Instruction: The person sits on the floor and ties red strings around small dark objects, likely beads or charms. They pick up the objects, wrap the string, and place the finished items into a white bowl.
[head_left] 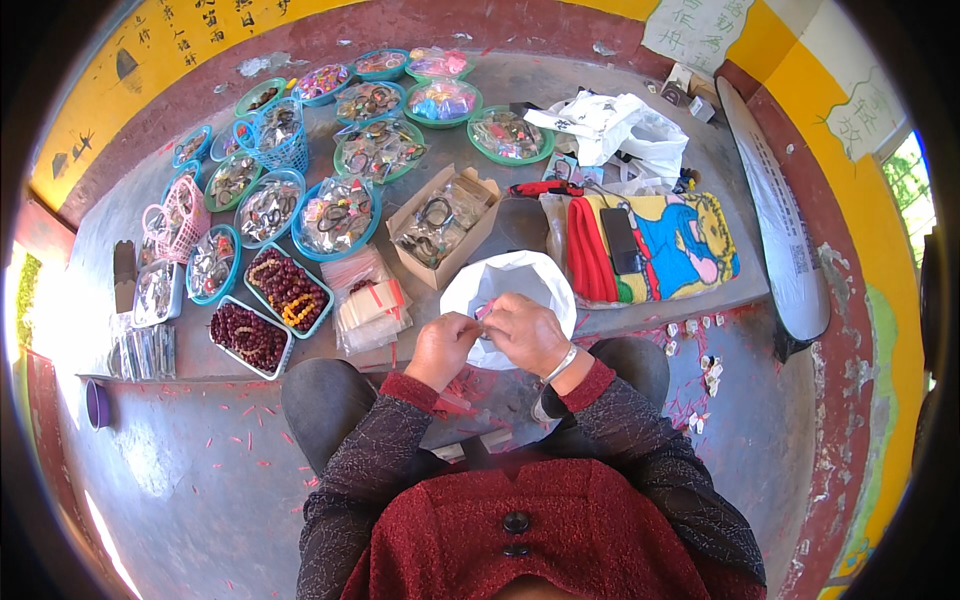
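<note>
My left hand and my right hand meet in front of me, above my knees. Together they pinch a small clear packet with a pink-red strip. Just behind the hands lies an open white plastic bag on the edge of a low grey ledge. A bangle circles my right wrist. To the left of the hands sits a stack of small clear packets with red strips.
Several round trays of bagged trinkets and trays of dark beads cover the ledge at left. An open cardboard box stands behind the bag. A colourful cloth with a dark phone lies right. Red scraps litter the floor.
</note>
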